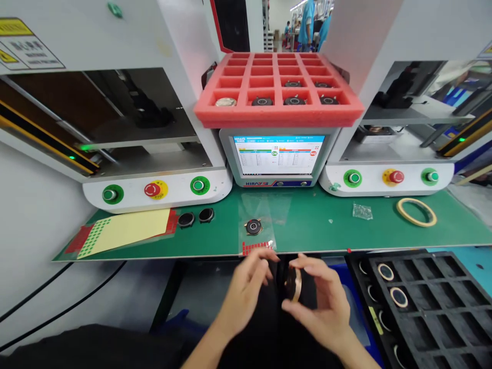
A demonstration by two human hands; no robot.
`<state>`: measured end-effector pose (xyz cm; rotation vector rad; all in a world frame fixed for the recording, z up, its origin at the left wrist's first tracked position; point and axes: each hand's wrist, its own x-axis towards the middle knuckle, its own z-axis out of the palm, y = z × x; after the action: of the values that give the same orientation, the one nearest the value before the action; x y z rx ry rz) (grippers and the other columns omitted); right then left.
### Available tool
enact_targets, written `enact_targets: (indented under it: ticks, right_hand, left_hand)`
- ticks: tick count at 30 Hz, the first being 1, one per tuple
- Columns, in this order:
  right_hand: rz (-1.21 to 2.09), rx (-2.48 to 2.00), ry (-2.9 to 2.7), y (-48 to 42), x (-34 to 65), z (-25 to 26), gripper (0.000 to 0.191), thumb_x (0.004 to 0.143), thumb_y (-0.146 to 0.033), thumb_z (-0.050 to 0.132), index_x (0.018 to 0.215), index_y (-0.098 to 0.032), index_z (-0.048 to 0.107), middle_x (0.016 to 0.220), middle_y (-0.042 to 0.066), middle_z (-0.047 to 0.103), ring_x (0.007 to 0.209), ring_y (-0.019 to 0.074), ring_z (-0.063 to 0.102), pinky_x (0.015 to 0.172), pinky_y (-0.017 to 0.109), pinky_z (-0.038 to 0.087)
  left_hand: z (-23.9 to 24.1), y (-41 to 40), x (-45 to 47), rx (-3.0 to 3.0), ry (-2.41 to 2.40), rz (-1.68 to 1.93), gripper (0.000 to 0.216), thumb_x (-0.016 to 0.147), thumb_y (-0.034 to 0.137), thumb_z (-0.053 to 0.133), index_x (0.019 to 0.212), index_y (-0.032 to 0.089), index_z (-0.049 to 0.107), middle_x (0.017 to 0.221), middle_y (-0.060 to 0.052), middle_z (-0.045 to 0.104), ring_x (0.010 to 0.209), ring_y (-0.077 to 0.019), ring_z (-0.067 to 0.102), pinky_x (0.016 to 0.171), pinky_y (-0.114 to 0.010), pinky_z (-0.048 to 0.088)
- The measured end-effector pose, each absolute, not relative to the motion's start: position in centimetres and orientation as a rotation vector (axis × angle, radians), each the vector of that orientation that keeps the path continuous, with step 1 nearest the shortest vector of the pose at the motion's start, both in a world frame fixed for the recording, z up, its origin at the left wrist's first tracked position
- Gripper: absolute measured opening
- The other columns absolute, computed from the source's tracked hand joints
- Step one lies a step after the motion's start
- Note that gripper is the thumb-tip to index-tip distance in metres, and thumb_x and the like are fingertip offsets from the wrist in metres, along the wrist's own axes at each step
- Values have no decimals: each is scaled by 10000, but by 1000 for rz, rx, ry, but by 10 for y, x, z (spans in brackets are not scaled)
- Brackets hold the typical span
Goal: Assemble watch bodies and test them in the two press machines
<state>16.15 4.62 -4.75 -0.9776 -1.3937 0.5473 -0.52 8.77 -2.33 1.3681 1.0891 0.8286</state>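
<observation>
My right hand (319,302) pinches a round copper-rimmed watch case (294,284) on edge, below the front edge of the green mat (307,225). My left hand (246,287) hovers beside it with its fingers curled and spread toward the case; nothing shows in them. Just beyond my hands a round black part (253,226) lies on a clear film, with a strip of small red stickers (257,247) at the mat's edge.
A red foam tray (277,110) with several round parts sits on a monitor (277,156). Two press machines with green and red buttons flank it. Two black discs (196,217), a yellow sticker sheet (123,230), a tape ring (416,211) and a black compartment tray (430,302) lie around.
</observation>
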Motion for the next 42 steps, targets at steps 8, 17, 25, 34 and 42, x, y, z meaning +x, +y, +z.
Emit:
enact_targets:
  ticks: [8,17,25,34,42]
  right_hand:
    - [462,-1328,-1582,150,205,-86,409,748,-266,765,1105,-189,581,1031,109,694,966,277,685,872,459,557]
    - [563,-1441,-1661,156,205,-103,478,736,-215,754,1147,-219,509,1067,92,676,970,266,666,867,452,552]
    - [523,-1497,-1732,154,204,-105,452,752,-207,739,1151,-216,528,1120,108,641,1027,287,637,903,470,533]
    - [502,-1503,-1749,155,202,-103,478,731,-185,750,1146,-214,514,1108,95,643,1036,272,638,893,438,538]
    - [473,-1501,-1770,156,201,-100,471,718,-177,760,1125,-218,527,1061,81,647,989,258,643,863,415,540]
  left_hand:
    - [-62,169,-29,2033,1672,762,423,783,338,703,1150,173,575,1137,-116,608,1089,-319,557,949,-478,463]
    - [-65,177,-31,2065,1701,572,352,776,347,737,1083,212,630,1010,-36,629,938,-226,639,798,-323,520]
    - [-57,183,-21,2122,1676,428,278,846,298,669,1097,185,632,1081,-58,624,1031,-258,610,824,-343,493]
    - [-44,192,-3,2060,1640,447,209,735,251,715,922,178,653,1006,-87,621,1014,-315,581,857,-401,457]
    - [-48,206,3,1542,1390,600,340,758,381,633,975,121,671,922,-116,687,860,-261,679,813,-384,537]
